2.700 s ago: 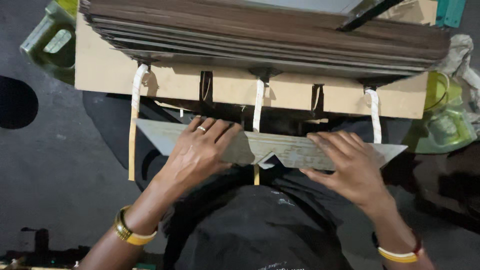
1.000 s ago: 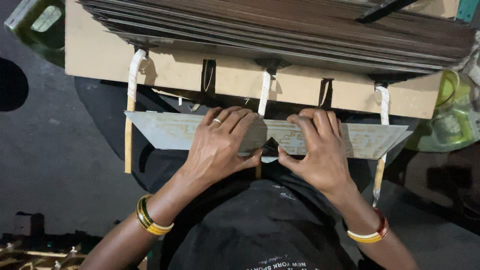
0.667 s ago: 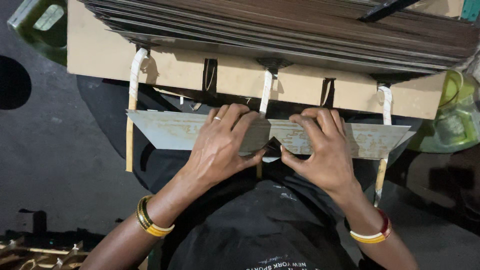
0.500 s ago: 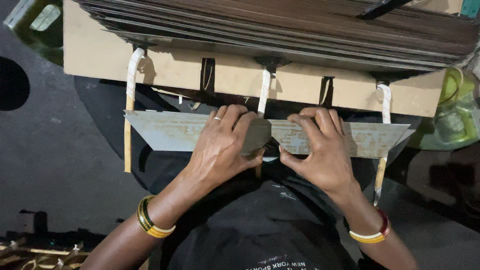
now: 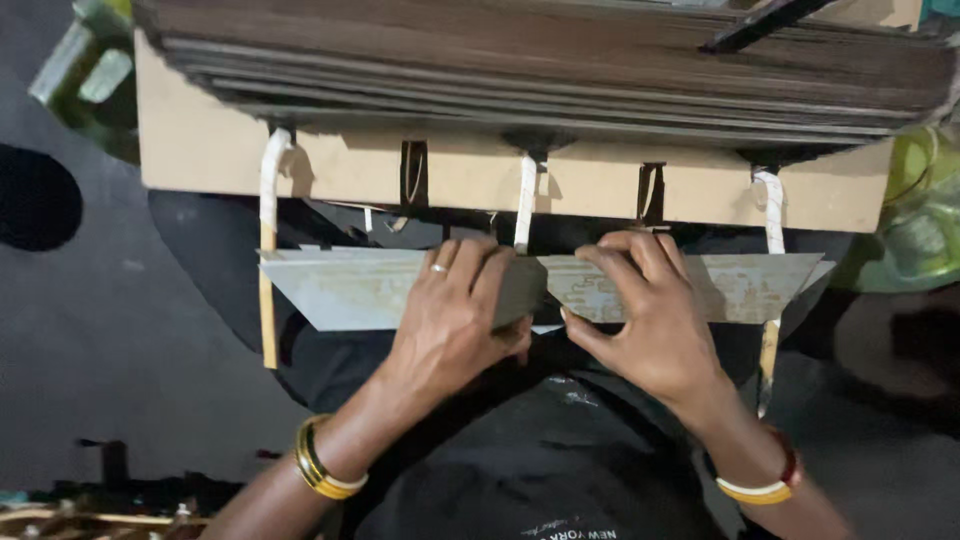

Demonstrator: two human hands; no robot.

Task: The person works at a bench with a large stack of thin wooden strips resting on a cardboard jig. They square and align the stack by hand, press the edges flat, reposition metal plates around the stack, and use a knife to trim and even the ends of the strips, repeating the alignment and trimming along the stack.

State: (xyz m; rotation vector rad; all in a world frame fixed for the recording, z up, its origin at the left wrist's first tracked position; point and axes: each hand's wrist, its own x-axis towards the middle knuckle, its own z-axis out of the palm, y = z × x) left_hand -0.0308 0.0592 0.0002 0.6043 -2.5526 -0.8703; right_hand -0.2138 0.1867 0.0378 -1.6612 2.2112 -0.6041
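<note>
A long grey cardboard strip (image 5: 340,290) with slanted ends lies across my lap, just below a tan board. My left hand (image 5: 455,320), a ring on one finger, presses flat on the strip's middle with the thumb tucked under its lower edge. My right hand (image 5: 645,315) grips the strip just right of centre, fingers on top and thumb below. The two hands nearly touch. Gold bangles sit on both wrists.
A tan board (image 5: 210,150) carries a thick stack of brown sheets (image 5: 550,60). White straps (image 5: 268,200) hang from slots in the board. A green plastic container (image 5: 920,220) sits at the right, another green object (image 5: 90,80) at upper left. Dark floor lies to the left.
Since the earliest frame my right hand slid left along the strip toward the left hand. Over the last second the hands hold nearly still, pressing the strip's middle.
</note>
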